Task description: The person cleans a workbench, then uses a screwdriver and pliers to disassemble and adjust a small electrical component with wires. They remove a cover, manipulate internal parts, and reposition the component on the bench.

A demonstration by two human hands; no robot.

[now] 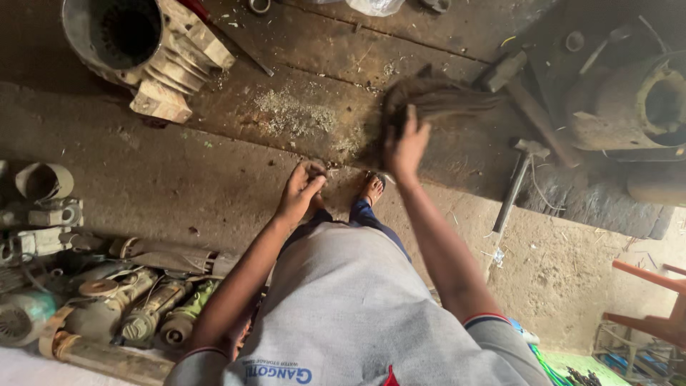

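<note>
My right hand (407, 146) reaches out over the low wooden workbench (336, 57) and grips a dark, ragged cloth (436, 100) that lies bunched on the boards. My left hand (300, 187) hangs closer to me with its fingers curled around something small and dark; what it is cannot be made out. Below the hands I see my grey shirt and one sandalled foot (371, 189) on the concrete floor.
A finned metal motor housing (139, 46) stands at the bench's far left. Two hammers (518, 179) lie right of the cloth, beside a rusty motor casing (636, 104). Several old motor parts (107, 300) are piled on the floor at left. Sawdust is scattered on the bench.
</note>
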